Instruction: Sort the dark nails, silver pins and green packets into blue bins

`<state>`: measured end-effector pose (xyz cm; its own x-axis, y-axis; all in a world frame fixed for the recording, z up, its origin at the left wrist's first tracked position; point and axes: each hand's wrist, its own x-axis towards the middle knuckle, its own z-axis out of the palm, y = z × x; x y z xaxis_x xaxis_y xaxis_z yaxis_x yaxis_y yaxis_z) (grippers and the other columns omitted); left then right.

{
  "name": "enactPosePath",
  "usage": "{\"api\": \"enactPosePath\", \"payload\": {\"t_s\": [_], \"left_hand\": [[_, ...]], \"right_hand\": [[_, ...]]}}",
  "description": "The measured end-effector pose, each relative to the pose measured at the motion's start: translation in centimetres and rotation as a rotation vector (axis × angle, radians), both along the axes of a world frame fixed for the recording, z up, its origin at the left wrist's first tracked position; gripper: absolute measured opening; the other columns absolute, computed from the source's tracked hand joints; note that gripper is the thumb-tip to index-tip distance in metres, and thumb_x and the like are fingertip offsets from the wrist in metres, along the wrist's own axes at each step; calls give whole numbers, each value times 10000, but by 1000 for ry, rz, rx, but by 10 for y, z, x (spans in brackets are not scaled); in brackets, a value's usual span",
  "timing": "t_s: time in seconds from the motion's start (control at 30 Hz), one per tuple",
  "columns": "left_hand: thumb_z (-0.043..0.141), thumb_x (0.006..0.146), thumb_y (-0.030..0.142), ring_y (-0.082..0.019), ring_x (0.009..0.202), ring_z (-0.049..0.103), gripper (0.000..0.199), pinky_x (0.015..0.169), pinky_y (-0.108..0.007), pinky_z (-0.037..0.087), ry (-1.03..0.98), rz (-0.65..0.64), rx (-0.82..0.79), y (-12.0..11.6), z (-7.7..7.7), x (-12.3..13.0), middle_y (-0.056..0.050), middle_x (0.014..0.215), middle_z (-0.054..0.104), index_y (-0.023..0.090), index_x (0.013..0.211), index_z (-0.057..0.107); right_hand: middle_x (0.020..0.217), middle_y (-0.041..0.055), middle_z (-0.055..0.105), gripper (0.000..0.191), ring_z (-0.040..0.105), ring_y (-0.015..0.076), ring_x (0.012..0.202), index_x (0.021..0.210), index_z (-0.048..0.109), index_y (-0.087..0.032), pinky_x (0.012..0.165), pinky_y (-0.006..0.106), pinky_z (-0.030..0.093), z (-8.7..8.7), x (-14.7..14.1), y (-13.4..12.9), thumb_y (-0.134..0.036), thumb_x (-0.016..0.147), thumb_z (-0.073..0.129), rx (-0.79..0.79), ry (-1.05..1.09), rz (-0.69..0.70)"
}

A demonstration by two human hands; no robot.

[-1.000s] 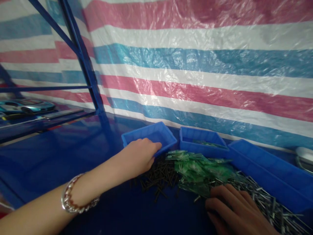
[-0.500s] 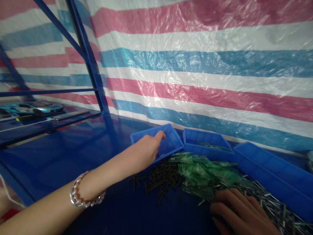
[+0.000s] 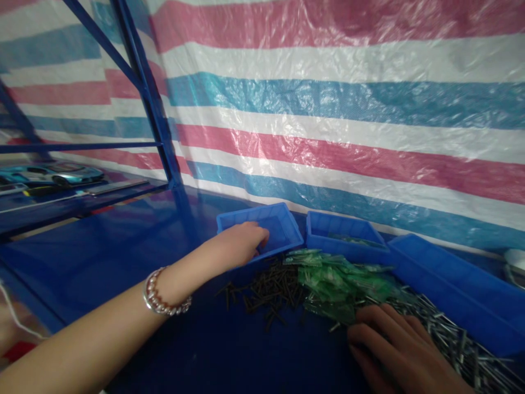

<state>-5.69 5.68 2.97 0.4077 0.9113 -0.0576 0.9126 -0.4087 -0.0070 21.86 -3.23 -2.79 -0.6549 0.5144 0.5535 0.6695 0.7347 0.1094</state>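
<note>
My left hand (image 3: 241, 243), with a beaded bracelet on its wrist, reaches over the near side of a small blue bin (image 3: 283, 227). Its fingers are bent together and point down into the bin; their tips are mostly hidden, so any small thing in them cannot be made out. My right hand (image 3: 394, 345) rests low on the blue table, its fingers loosely bent and somewhat apart, with no object visible in them. It lies beside green plastic packets (image 3: 336, 276) and the edge of a pile of silvery screws or pins (image 3: 459, 339). Dark screws (image 3: 279, 287) lie scattered below the left bin.
A second blue bin (image 3: 344, 232) holds some green packets. A longer blue bin (image 3: 455, 284) stands behind the silvery pile. Striped plastic sheeting (image 3: 328, 120) hangs behind. At left are a blue metal frame (image 3: 151, 109) and a shelf with a light-blue toy car (image 3: 74, 174).
My left hand has turned, its thumb dropping from pointing up to lying lower, and its fingers have shifted slightly left within the bin. My right hand stays about where it was.
</note>
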Motion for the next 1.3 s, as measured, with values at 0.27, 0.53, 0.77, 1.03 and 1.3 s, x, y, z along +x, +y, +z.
{"api": "enactPosePath", "payload": {"t_s": [0.27, 0.53, 0.77, 1.03, 1.3], "left_hand": [[600, 898, 210, -189, 843, 597, 100, 761, -366, 509, 29, -9, -36, 9, -1, -4, -38, 871, 604, 110, 896, 608], [585, 909, 225, -193, 848, 592, 116, 759, -370, 505, -32, 33, 49, 8, -4, -6, -46, 897, 596, 110, 914, 600], [611, 887, 199, -157, 721, 596, 106, 712, -328, 500, -208, 42, 147, 16, -2, -6, -9, 768, 602, 113, 826, 608], [506, 906, 183, -153, 634, 519, 72, 615, -275, 400, -548, -160, 591, -28, 2, 22, -28, 782, 579, 136, 890, 558], [454, 977, 283, -86, 638, 559, 158, 602, -143, 433, -833, -588, 158, -99, -20, 58, 45, 740, 585, 225, 838, 503]], "right_hand": [[775, 1, 665, 186, 641, 163, 706, 818, 598, -254, 607, 267, 509, 5, -2, -5, -109, 783, 487, -75, 20, -30], [816, 8, 649, 164, 621, 167, 762, 833, 590, -252, 663, 287, 497, 4, -3, -8, -109, 805, 514, -178, 10, -81], [827, 0, 643, 164, 618, 166, 776, 856, 588, -264, 660, 288, 499, 5, -4, -8, -121, 811, 522, -196, 18, -72], [928, 61, 620, 143, 611, 187, 816, 1001, 571, -237, 675, 316, 516, 5, -2, -10, -233, 869, 517, 41, 112, -117], [739, 13, 631, 201, 586, 143, 687, 873, 627, -214, 661, 270, 487, 22, -15, -21, -300, 923, 452, -81, 78, 63]]}}
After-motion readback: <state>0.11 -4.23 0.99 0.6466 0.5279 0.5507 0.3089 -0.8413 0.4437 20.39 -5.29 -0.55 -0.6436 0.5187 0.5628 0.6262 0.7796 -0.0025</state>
